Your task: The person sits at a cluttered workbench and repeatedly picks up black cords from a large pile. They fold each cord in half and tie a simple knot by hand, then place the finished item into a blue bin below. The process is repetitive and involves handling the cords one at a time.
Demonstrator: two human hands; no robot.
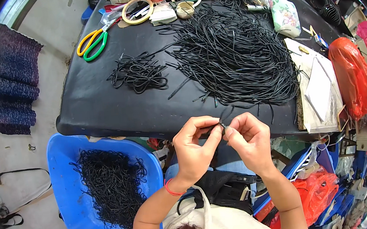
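Over the table's front edge my two hands meet, fingertips almost touching. My left hand (196,147) pinches a thin black cord (221,123) between thumb and forefinger. My right hand (251,140) is closed on the same cord from the other side. Most of this cord is hidden by my fingers. Just beyond them, a large heap of loose black cords (235,54) spreads across the black table (96,99). To its left lies a smaller tangle of black cords (139,73).
At lower left a blue tub (150,156) holds tangled black cords (110,186). Scissors (96,40) with yellow and green handles and tape rolls (137,11) lie at the table's far left. A whitish board (313,81) and a red plastic bag (354,79) are at right.
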